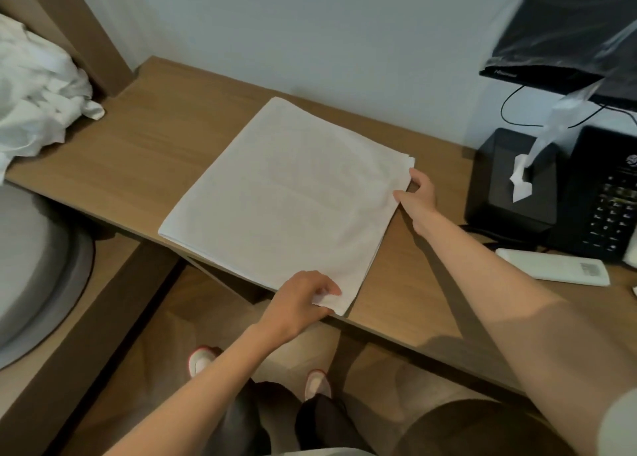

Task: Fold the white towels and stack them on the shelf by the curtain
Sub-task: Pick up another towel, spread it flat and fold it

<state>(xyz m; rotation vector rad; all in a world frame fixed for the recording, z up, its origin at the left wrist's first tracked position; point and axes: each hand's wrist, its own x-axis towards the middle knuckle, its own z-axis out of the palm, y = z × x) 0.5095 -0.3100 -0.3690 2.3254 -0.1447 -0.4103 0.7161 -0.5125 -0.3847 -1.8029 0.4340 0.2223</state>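
A white towel (286, 197), folded into a flat layered rectangle, lies on the wooden desk (155, 145). Its near edge hangs slightly past the desk's front. My left hand (300, 304) pinches the towel's near right corner between thumb and fingers. My right hand (418, 197) is at the far right corner, thumb and fingers closing on the stacked edge there. More crumpled white cloth (38, 93) is heaped at the far left end of the desk.
A black tissue box (510, 186) and a black telephone (610, 197) stand at the right of the desk, with a white remote (555, 266) in front of them. A dark screen (565, 31) hangs above. A grey seat (31, 266) sits at lower left.
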